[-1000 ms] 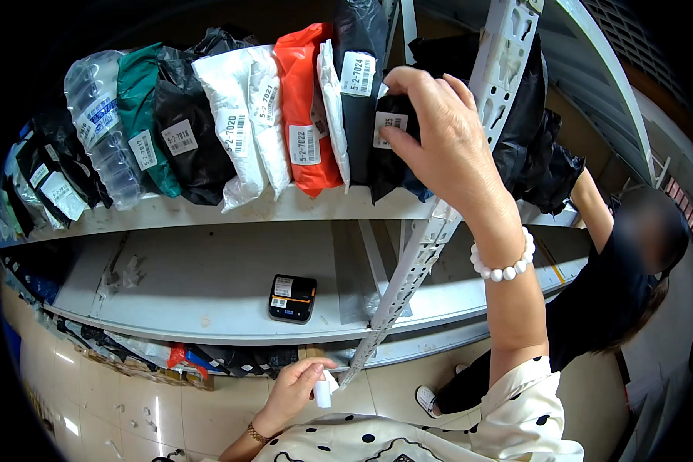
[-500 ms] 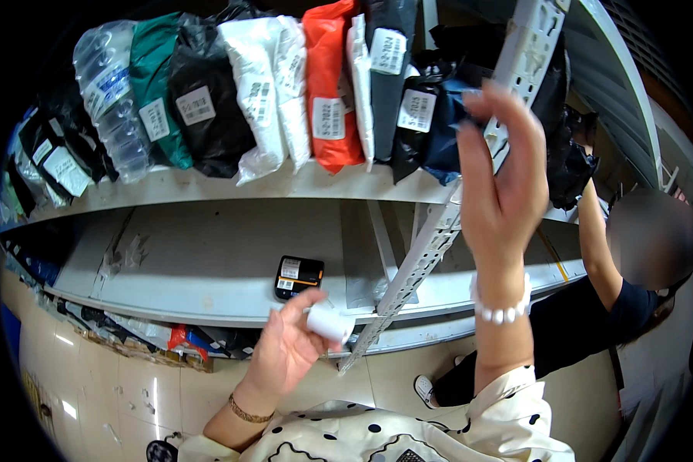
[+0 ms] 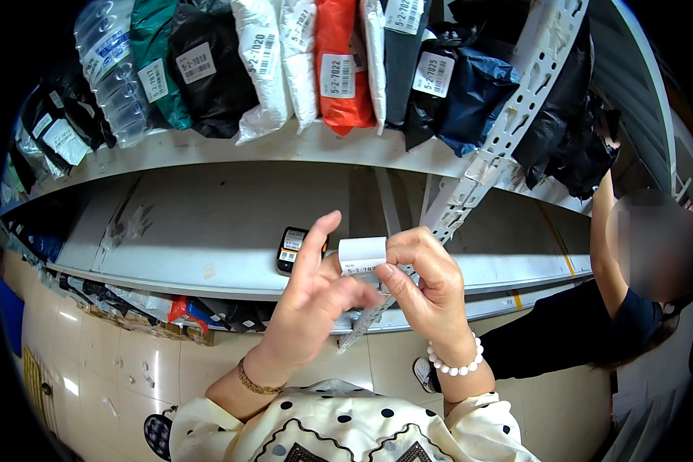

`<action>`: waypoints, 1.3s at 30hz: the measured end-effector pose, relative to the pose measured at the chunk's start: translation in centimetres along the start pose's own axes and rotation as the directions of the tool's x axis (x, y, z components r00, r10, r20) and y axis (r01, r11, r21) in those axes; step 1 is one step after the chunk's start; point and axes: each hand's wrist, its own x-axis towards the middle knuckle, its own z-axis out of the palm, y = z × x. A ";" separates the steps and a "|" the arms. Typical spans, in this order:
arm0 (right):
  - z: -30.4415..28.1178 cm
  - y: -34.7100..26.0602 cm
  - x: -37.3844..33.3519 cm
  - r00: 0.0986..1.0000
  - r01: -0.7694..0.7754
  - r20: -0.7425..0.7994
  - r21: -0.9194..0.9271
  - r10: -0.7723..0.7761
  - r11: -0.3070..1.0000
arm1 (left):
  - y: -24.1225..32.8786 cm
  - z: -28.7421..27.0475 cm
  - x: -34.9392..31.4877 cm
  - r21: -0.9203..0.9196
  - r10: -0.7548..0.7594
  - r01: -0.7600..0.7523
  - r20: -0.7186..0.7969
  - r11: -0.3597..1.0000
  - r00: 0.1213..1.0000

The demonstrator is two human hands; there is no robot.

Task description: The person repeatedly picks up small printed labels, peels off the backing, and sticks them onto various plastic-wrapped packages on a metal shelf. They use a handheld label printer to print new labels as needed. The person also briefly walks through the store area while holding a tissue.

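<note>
In front of my chest, both hands are at a small roll of white labels [image 3: 362,251]. My right hand [image 3: 426,285], wearing a white bead bracelet, pinches the roll's right edge between thumb and index finger. A printed label shows at its lower edge. My left hand [image 3: 306,308] is on the roll's left side, its index finger raised and its thumb stretched across below, blurred. The left hand's other fingers go behind the roll, partly hidden. Just beyond the left hand, a black handheld device [image 3: 291,248] with an orange edge lies on the middle shelf.
Labelled parcels in bags, among them a red bag [image 3: 336,69] and a dark blue bag [image 3: 473,96], line the upper shelf [image 3: 308,146]. A perforated metal post [image 3: 508,131] slants down at the right. Beyond it, a person [image 3: 604,308] handles a black bag.
My right hand has come down from the upper shelf parcels to the label roll and pinches it. My left hand has lifted the roll slightly. The view has shifted a little.
</note>
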 end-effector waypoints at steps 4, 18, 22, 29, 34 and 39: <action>-0.8 -0.5 -0.8 0.995 -0.090 0.041 0.063 0.087 0.994 | -0.8 -1.1 0.0 0.589 0.127 -0.167 0.109 0.791 0.986; -0.7 -1.1 -2.6 0.989 -0.043 -0.136 0.069 0.052 0.997 | -2.0 0.1 0.7 0.544 0.286 -0.275 0.067 0.793 0.956; -1.7 -1.5 -3.2 0.989 -0.132 -0.042 0.198 0.143 0.971 | -2.0 0.6 1.0 0.650 0.311 -0.326 0.143 0.686 0.939; -5.1 -2.1 -0.1 0.982 0.124 -0.135 -0.077 -0.133 0.989 | -2.9 0.2 1.1 0.785 0.190 -0.334 0.275 0.521 0.942; -10.2 -1.9 8.8 0.861 0.385 0.052 -0.718 -0.506 0.580 | -2.9 -0.3 -0.1 0.840 0.023 -0.215 0.235 0.498 0.972; -11.0 1.3 14.0 0.831 0.378 0.164 -0.867 -0.531 0.325 | -2.5 -0.1 -0.6 0.844 0.083 -0.271 0.263 0.463 0.961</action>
